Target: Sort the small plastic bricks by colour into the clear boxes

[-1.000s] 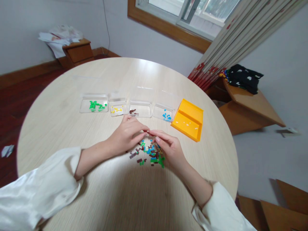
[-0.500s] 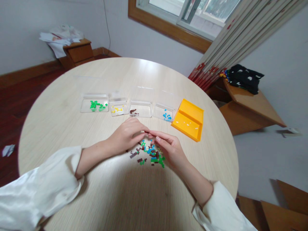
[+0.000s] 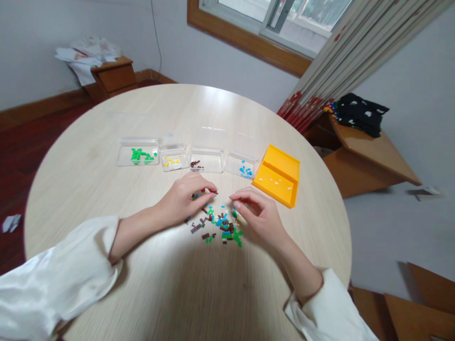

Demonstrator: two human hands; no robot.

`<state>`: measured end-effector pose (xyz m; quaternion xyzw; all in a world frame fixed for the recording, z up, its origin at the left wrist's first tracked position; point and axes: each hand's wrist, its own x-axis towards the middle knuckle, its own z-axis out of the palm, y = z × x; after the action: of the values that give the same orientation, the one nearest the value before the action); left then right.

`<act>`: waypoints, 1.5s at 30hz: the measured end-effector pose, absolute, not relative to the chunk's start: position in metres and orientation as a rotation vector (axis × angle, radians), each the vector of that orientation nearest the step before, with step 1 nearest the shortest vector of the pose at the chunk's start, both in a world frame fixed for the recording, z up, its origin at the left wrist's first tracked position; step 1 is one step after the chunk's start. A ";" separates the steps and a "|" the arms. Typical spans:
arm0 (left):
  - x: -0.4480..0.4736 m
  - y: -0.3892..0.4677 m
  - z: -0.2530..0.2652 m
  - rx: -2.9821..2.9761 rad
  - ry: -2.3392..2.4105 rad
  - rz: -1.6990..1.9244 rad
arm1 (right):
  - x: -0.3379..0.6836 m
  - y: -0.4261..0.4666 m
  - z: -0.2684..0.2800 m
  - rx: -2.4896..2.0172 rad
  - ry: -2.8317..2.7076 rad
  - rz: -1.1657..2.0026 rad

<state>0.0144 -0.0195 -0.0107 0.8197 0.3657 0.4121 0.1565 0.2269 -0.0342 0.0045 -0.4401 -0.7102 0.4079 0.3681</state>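
Observation:
Over the far left of a loose pile of small building bricks, my left hand pinches a tiny dark brown brick between thumb and forefinger. My right hand is a short way off to the right, above the pile's right side. Its thumb and forefinger come close together at the tips; anything between them is too small to make out. Brown, green, blue and pale bricks are mixed in the pile, and some are hidden beneath the hands.
Behind the hands stand clear boxes holding green bricks, yellow bricks, brown bricks and blue bricks. An opened orange case at their right holds several white bits. All rest on a round wooden table.
My hands, whose fingertips met earlier, have moved apart. The small brown brick now shows in my left fingertips, and my right hand has shifted right.

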 end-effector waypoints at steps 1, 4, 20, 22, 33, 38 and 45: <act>0.014 -0.019 -0.010 2.344 1.052 1.189 | 0.231 -0.032 0.008 -1.130 -1.916 0.983; 0.015 -0.019 -0.010 2.339 1.066 1.214 | 0.242 -0.028 0.014 -1.126 -2.178 0.957; 0.001 0.014 -0.023 2.374 1.496 1.273 | 0.245 -0.027 0.007 -1.037 -2.456 1.018; -0.002 0.021 -0.027 2.367 1.592 1.282 | 0.244 -0.026 0.005 -1.030 -2.434 1.033; -0.011 0.031 -0.035 2.322 1.739 1.244 | 0.232 -0.033 -0.001 -1.107 -1.934 1.158; -0.011 0.031 -0.036 2.303 1.717 1.260 | 0.228 -0.031 -0.003 -1.103 -1.866 1.044; -0.007 0.022 -0.027 2.325 1.641 1.294 | 0.224 -0.027 -0.008 -1.093 -1.668 1.077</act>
<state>-0.0073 0.0222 -0.0266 0.7437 0.5249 0.4139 0.0076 0.2238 -0.0271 -0.0078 -0.4369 -0.6666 0.4305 0.4236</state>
